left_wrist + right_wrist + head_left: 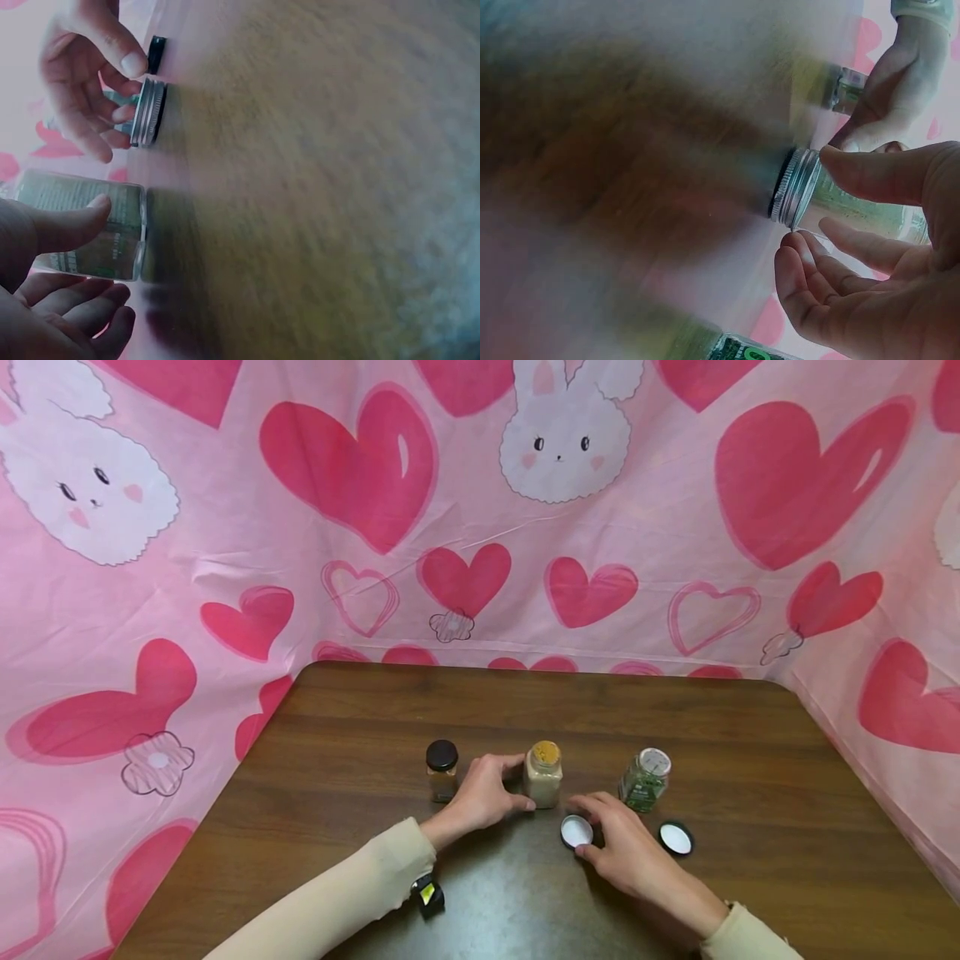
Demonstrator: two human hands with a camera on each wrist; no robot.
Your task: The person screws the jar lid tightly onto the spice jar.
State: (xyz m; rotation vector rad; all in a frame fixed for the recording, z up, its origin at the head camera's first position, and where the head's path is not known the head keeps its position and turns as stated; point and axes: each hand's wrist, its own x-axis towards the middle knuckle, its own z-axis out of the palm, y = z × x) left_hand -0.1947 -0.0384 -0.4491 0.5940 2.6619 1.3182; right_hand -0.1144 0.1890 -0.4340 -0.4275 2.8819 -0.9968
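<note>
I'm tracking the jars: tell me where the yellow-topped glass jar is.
In the head view, the yellow-topped glass jar stands near the middle of the table, held by the left hand, with an upturned lid to its near right.

On the bench (345, 727), three jars stand in a row, left to right: a capped spice jar (442, 777), an uncapped spice jar (543, 781) and a herb jar (641, 785). The left grip (482, 793) lies between the first two, against the uncapped one. Before the row, the left lid (577, 832) rests front-right of that jar, beside the right grip (630, 852); the right lid (677, 839) rests front-right of the herb jar. Cloth (637, 647) hangs behind the bench.
</note>
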